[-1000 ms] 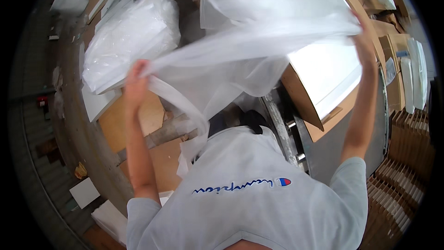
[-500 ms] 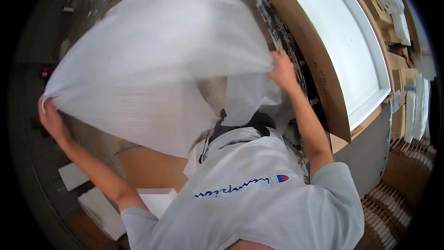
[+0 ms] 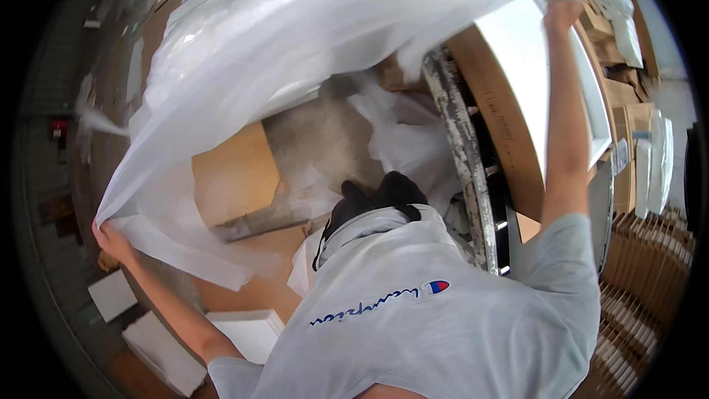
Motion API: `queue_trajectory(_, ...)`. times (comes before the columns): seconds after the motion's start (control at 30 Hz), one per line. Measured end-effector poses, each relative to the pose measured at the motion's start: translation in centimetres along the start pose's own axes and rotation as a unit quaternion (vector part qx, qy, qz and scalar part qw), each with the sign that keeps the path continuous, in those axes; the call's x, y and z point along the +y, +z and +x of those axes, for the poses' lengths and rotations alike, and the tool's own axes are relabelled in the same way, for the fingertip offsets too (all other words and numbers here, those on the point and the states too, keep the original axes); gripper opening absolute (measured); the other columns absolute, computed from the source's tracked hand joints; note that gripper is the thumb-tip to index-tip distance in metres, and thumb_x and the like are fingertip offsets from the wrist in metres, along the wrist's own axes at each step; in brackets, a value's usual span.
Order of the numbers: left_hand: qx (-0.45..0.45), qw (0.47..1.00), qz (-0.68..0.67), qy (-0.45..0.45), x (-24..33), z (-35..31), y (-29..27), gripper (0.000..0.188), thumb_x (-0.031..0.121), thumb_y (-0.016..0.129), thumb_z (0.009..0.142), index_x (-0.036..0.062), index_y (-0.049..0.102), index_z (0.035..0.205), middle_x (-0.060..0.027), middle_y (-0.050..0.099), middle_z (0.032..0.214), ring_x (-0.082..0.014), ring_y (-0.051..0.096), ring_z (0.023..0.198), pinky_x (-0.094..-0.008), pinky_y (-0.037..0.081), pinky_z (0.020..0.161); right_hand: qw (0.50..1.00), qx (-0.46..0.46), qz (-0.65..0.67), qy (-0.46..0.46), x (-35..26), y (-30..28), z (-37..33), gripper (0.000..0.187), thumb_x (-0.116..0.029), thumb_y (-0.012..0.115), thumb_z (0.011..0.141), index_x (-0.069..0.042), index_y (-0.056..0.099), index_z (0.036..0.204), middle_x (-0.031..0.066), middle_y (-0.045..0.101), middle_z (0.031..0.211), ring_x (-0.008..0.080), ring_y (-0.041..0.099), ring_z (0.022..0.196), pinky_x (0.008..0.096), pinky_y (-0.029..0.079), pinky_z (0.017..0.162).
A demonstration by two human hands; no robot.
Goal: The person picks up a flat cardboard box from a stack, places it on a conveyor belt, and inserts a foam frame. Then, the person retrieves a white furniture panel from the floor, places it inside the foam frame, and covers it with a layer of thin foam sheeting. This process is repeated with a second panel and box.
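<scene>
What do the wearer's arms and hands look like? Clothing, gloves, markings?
Both the left hand and right hand look ungloved. Forearms are bare, with no watch or band visible. Short, plain pale grey sleeves belong to a matching T-shirt with blue script and a red-and-blue emblem.

The film sheet is thin, translucent and plastic-like, with a soft sheen. The box wall is matt brown cardboard; the white panel is smooth. The rail carries rough, flaking paint. The shirt is matt, soft cloth.
</scene>
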State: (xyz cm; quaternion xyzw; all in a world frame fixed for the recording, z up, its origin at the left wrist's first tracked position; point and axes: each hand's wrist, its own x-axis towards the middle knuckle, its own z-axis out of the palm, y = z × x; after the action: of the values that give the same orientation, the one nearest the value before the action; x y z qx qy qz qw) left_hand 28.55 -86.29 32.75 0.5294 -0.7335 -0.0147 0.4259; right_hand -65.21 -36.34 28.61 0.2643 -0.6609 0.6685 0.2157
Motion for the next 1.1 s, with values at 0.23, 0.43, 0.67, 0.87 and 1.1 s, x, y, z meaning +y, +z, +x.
queue_trajectory(0.23,-0.104,0.983,-0.148,-0.011,10.1,5.7,18.6,0.031,0.016,0.049,0.097,-0.0035,0.06,0.119,-0.0157,0.067,0.111,-0.0265,0.063,0.102,-0.0347,0.048,0.091,0.976,-0.147,-0.081,0.139,-6.6,-5.2,11.7,0.012,-0.007,0.054,0.086,0.001,0.062,0.089,0.0128,0.066,0.088,0.0178,0.064,0.074,0.0317,0.051,0.067)
queue_trajectory(0.43,-0.242,0.947,0.181,0.111,29.1,4.6,30.8,0.044,0.028,0.04,0.099,-0.002,0.053,0.128,-0.0251,0.062,0.118,-0.046,0.057,0.109,-0.0482,0.046,0.093,0.885,-0.192,-0.414,-0.085,14.9,-20.3,14.5,0.03,-0.007,0.056,0.083,-0.011,0.067,0.11,0.0196,0.068,0.096,0.0337,0.066,0.083,0.0411,0.051,0.077)
queue_trajectory(0.67,0.104,0.951,0.106,0.272,39.9,13.3,21.4,0.043,0.017,0.049,0.096,-0.0076,0.051,0.131,-0.0256,0.056,0.132,-0.0366,0.056,0.12,-0.0388,0.041,0.104,0.969,0.228,0.074,0.06,10.9,-17.0,25.6,0.039,0.001,0.058,0.079,0.006,0.05,0.117,0.0162,0.058,0.107,0.0248,0.06,0.09,0.0369,0.052,0.074)
queue_trajectory(0.87,-0.042,0.948,0.201,0.241,33.3,-15.0,19.3,0.045,0.021,0.056,0.087,-0.0068,0.051,0.122,-0.0257,0.057,0.112,-0.0448,0.055,0.105,-0.0473,0.045,0.089,0.897,-0.074,-0.339,-0.275,9.7,-17.9,6.4,0.019,-0.008,0.052,0.092,0.004,0.061,0.102,0.0173,0.066,0.09,0.0308,0.064,0.087,0.0389,0.05,0.085)
queue_trajectory(1.1,-0.619,0.711,0.331,0.04,31.9,-24.3,22.1,0.064,0.027,0.072,0.074,-0.0012,0.054,0.128,-0.0267,0.056,0.127,-0.0413,0.053,0.117,-0.046,0.044,0.099,0.861,-0.296,-0.296,0.288,17.5,-24.8,-0.5,0.033,-0.011,0.055,0.087,-0.006,0.064,0.118,0.0139,0.067,0.096,0.0193,0.062,0.088,0.0315,0.049,0.084)
